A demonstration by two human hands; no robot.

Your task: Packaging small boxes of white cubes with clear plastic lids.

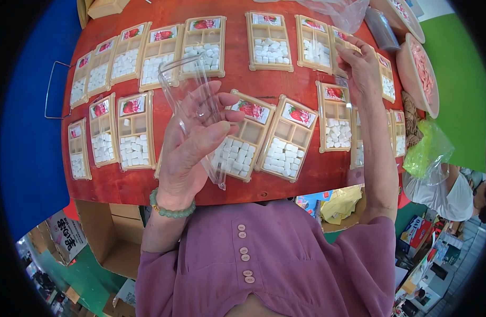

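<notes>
In my left hand (pixel 192 134) is a clear plastic lid (pixel 182 98), held tilted above the table with fingers and thumb around it. Just behind it are two beige compartment trays, one (pixel 236 156) partly hidden by the hand and one (pixel 285 142) turned at a slant. Each holds small white pieces like mini marshmallows and a strawberry picture card. At the far right, my right hand (pixel 360 63) has its thumb and fingertips pinched together at the edge of a similar tray (pixel 339 36). What lies between those fingertips is hidden.
Several more filled trays (pixel 134 132) line the red table (pixel 290 193) in two rows. Pale tubs of pink pieces (pixel 422 71) stand at the right edge, near a yellow-green plastic bag (pixel 425 148). An open cardboard box (pixel 108 232) is below the table's front left.
</notes>
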